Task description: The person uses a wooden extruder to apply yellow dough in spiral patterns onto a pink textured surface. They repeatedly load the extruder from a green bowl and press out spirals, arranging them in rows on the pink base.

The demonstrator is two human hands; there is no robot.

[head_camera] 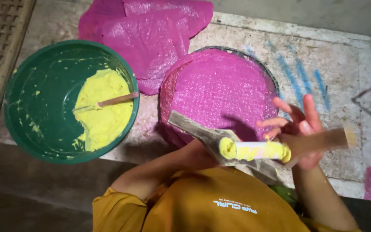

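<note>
right hand (302,129): raised over the right part of the table, fingers spread and fanned upward, palm side closed on a flat wooden stick (323,140) that runs out to the right; the stick's near end meets the yellow-coated roll (256,150).
left hand (202,152): mostly hidden under a grey, leaf-like strip (207,135); it seems to support the strip from below, but whether its fingers are curled or flat cannot be told.
yellow-coated roll: short cylinder smeared with yellow paste, lying across the strip, between the two hands, just in front of the person's chest.
grey strip: long, stiff, slanting from the edge of the pink tray down toward the right.
round tray (263,68): dark rim, covered with a bright pink mesh-textured sheet (220,90), centre of the table.
loose pink sheets (147,34): piled behind the tray, overlapping.
green basin (35,99): left of the tray, holding yellow paste (104,111) on its right side; a thin stick (117,100) rests in the paste, handle on the rim.
table (340,56): pale, worn, with blue streaks.
woven rack (1,43): far left edge.
</note>
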